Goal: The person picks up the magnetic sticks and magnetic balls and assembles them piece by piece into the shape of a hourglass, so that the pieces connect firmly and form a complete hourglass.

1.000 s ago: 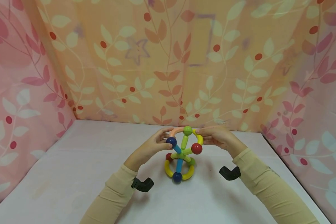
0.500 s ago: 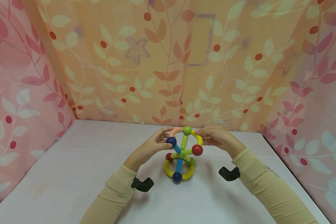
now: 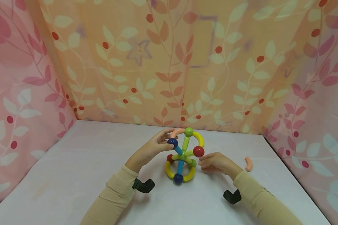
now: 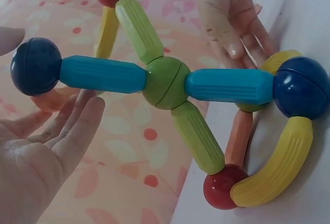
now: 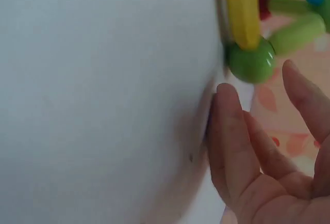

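A toy frame of coloured rods and balls [image 3: 184,153] stands upright near the middle of the white surface [image 3: 73,162], resting on a ring of yellow curved pieces with a dark blue ball [image 3: 178,178] at its front. The left hand [image 3: 155,147] is raised at the frame's upper left; its fingertips meet the peach curved piece [image 3: 176,132] beside the green top ball [image 3: 188,131], and the thumb lies by the upper dark blue ball [image 3: 172,142]. In the left wrist view the fingers [image 4: 77,126] look fairly straight behind the blue rod [image 4: 100,74], so the grip seems a light touch rather than a clasp, though the contact itself is partly hidden. The right hand [image 3: 215,162] lies low on the surface just beside the frame's base, its grip loose and holding nothing, fingers [image 5: 232,136] near the lower green ball [image 5: 251,61]. A separate peach curved piece [image 3: 248,163] lies on the surface to the right, apart from the hand.
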Demonstrator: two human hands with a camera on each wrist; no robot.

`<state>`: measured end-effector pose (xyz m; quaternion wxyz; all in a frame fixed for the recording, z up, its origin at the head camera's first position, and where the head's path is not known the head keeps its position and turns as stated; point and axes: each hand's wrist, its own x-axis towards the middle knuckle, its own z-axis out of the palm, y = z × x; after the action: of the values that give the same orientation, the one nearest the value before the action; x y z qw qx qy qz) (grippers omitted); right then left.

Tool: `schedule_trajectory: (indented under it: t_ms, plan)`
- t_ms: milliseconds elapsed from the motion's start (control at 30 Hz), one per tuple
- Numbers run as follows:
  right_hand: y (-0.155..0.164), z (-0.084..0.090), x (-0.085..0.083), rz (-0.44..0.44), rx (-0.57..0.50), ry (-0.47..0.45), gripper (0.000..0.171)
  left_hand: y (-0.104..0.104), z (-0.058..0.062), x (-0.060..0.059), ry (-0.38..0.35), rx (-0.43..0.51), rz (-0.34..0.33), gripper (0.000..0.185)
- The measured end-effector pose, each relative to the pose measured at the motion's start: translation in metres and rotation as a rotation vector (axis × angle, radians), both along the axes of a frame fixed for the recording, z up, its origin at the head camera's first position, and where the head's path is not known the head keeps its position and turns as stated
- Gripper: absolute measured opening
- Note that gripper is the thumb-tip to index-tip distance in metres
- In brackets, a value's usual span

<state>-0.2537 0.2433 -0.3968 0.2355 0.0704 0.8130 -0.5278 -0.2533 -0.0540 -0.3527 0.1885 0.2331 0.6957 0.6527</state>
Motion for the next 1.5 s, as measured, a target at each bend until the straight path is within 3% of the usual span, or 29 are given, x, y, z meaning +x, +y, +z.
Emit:
schedule_trajectory:
  t_ms: [300,667,967,1267,1500]
  plan:
    - [-0.020,-0.012,0.001,0.041,0.005,0.079,0.037,0.000,0.000,-0.001,0.001,0.029,-0.004,0.060]
    - [-0.025,-0.013,-0.009,0.018,0.006,0.079,0.030,-0.001,0.001,0.000,-0.006,0.016,0.023,0.056]
    - [-0.033,-0.015,-0.020,-0.003,-0.022,0.112,0.030,0.001,0.002,0.000,-0.043,-0.018,0.146,0.049]
    - [-0.049,-0.016,-0.034,0.020,0.023,0.163,0.033,0.004,0.000,-0.002,-0.054,0.053,0.217,0.046]
    - [-0.055,-0.013,-0.039,0.022,0.015,0.145,0.028,0.005,0.002,-0.002,-0.064,0.094,0.257,0.045]
